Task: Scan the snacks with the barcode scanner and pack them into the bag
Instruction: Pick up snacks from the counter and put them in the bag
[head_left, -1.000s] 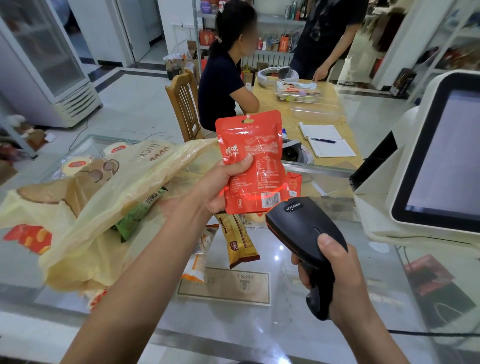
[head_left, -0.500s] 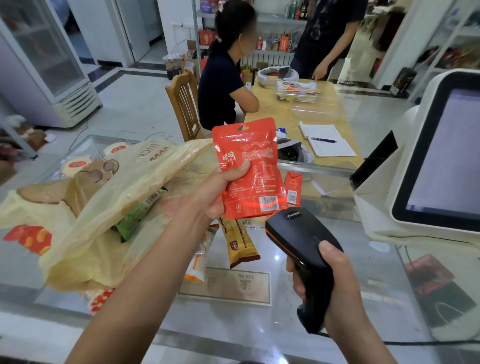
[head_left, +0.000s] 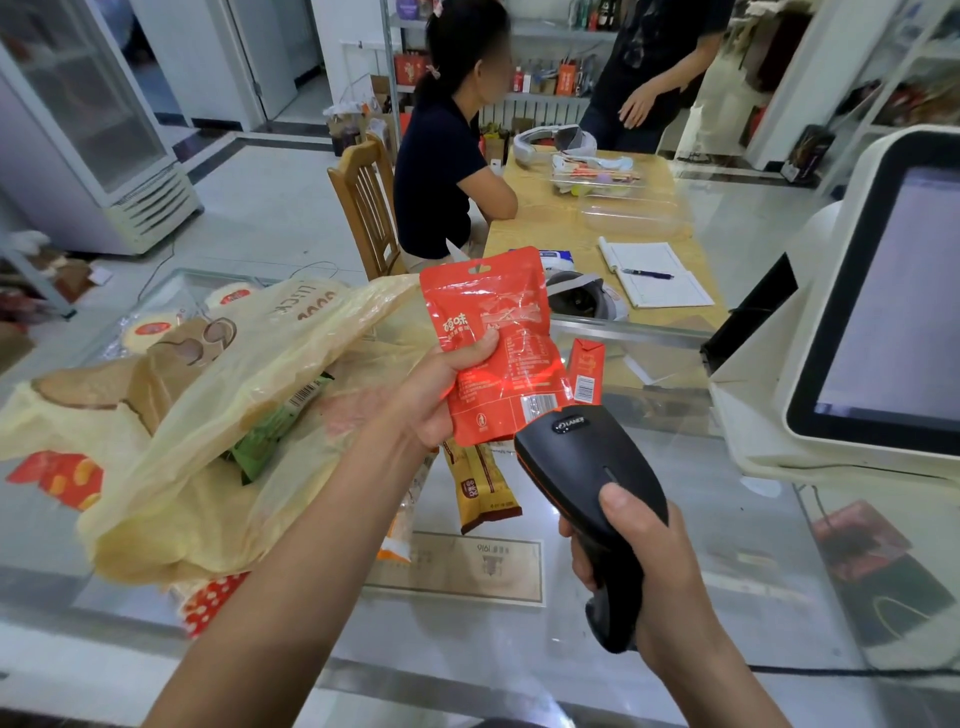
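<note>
My left hand (head_left: 441, 384) holds a red snack pouch (head_left: 498, 332) upright above the glass counter (head_left: 675, 561), thumb across its printed back. Red scanner light falls on the pouch just above its barcode. My right hand (head_left: 644, 561) grips the black barcode scanner (head_left: 587, 467), whose head points at the pouch's lower right corner from close by. A yellow plastic bag (head_left: 218, 415) lies open on the counter to the left, with a green snack (head_left: 270, 431) inside. A brown snack bar (head_left: 483, 488), a small red packet (head_left: 587, 369) and an orange-tipped packet (head_left: 395, 540) lie on the counter.
A white register screen (head_left: 883, 312) stands at the right edge. Red spotted packets (head_left: 208, 603) lie at the bag's near edge. Beyond the counter one person sits on a wooden chair (head_left: 363, 202) at a yellow table (head_left: 571, 228); another stands behind it. The scanner's cable (head_left: 857, 673) runs right.
The pouch has tilted and dropped slightly in my left hand. The scanner has pulled back a little toward me, and red light shows on the pouch again.
</note>
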